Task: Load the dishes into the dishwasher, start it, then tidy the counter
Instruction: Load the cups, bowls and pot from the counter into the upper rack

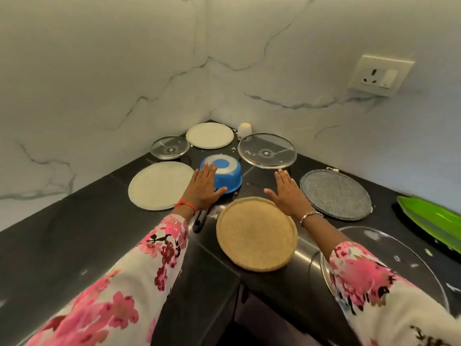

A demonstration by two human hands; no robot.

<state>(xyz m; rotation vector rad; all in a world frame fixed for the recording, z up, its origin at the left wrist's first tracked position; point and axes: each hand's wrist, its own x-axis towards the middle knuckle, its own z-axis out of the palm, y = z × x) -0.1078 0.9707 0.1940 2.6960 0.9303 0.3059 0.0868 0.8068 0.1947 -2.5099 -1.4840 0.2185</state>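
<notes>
Dishes lie spread over a black corner counter (74,236). A blue bowl (228,177) sits upside down in the middle. My left hand (203,187) hovers flat, fingers spread, beside its left side. My right hand (287,192) is flat and open between a tan plate (257,234) and a grey textured plate (335,193). Two white plates (159,184) (209,135) and two clear glass plates (169,147) (267,151) lie toward the corner. Neither hand holds anything.
A black utensil handle (199,221) lies under my left wrist. A large glass plate (389,248) and a green leaf-shaped tray (431,221) sit at the right. A small white cup (245,129) stands in the corner. A wall socket (379,74) is on the right marble wall.
</notes>
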